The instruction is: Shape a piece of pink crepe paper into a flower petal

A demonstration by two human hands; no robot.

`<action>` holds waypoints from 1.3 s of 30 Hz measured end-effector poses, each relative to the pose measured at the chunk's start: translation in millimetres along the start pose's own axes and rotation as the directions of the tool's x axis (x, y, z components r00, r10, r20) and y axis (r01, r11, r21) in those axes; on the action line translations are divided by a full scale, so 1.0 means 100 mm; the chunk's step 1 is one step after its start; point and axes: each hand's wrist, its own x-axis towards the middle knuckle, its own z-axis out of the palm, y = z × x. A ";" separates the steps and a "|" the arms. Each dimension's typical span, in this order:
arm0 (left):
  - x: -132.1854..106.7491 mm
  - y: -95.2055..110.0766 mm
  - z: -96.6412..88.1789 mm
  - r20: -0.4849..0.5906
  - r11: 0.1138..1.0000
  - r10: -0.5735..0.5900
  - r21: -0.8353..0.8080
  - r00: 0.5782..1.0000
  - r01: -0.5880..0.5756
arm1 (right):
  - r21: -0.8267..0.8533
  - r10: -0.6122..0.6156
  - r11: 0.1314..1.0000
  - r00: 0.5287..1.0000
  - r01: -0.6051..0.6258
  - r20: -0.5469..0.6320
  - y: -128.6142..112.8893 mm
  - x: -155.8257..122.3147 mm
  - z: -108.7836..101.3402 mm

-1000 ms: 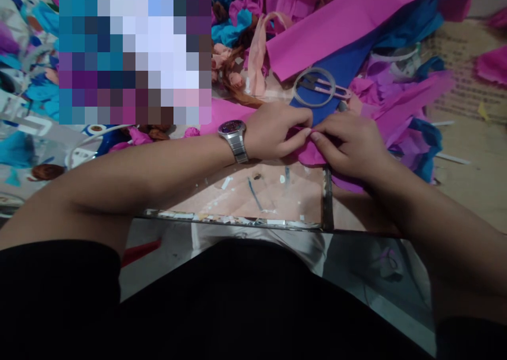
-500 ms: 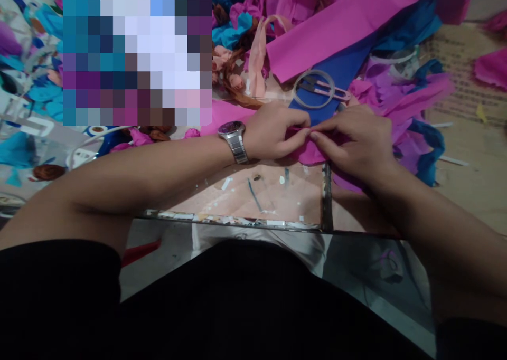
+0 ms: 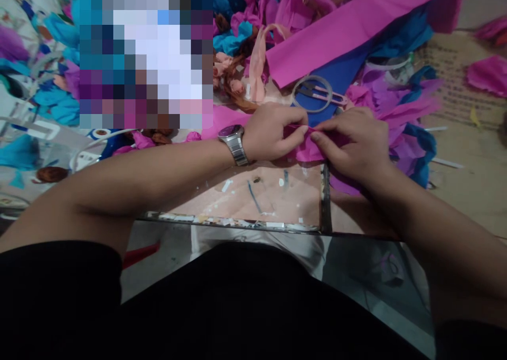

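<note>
My left hand [image 3: 275,132], with a steel watch on its wrist, pinches a piece of pink crepe paper [image 3: 309,150]. From the other side my right hand [image 3: 354,141] grips the same piece between thumb and index finger. The two sets of fingertips are a short gap apart, and the paper hangs below them over the table edge strip. Just beyond my hands lie a clear tape ring [image 3: 311,94] and small pink-handled thread snips [image 3: 322,92], both on a blue sheet [image 3: 344,75]. My curled fingers hide part of the held paper.
A long folded pink paper strip [image 3: 364,32] lies at the back. Purple crepe pieces [image 3: 410,98] and brown cardboard [image 3: 467,138] are on the right. Blue crepe scraps [image 3: 55,104] are heaped at the left. The table's front edge [image 3: 237,221] is close to my body.
My fingertips have drawn slightly apart, with more pink paper showing between them. The whole view has shifted a little; the tape ring and snips stay in place on the sheet.
</note>
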 end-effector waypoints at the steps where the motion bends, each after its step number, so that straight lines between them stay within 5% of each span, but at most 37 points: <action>1: 0.00 0.00 0.00 -0.002 1.000 0.005 0.005 1.000 -0.005 | -0.002 0.005 1.000 1.000 -0.005 0.004 0.00 0.00 0.00; 17: -0.01 0.00 -0.01 0.012 1.000 -0.025 0.009 1.000 0.024 | -0.119 0.010 0.993 0.999 -0.003 0.054 -0.06 0.00 -0.05; 26: 0.00 0.02 -0.01 -0.029 0.992 -0.104 0.073 0.994 0.105 | -0.186 -0.095 0.979 0.993 0.080 -0.073 -0.04 -0.01 -0.05; 32: -0.01 0.01 -0.02 -0.025 0.991 -0.102 0.084 0.994 0.104 | -0.195 -0.006 0.981 1.000 0.004 -0.012 -0.09 -0.01 -0.08; 39: -0.01 0.00 -0.01 -0.003 1.000 -0.022 0.016 1.000 0.022 | -0.154 -0.067 0.986 0.996 0.058 -0.057 -0.09 0.00 -0.05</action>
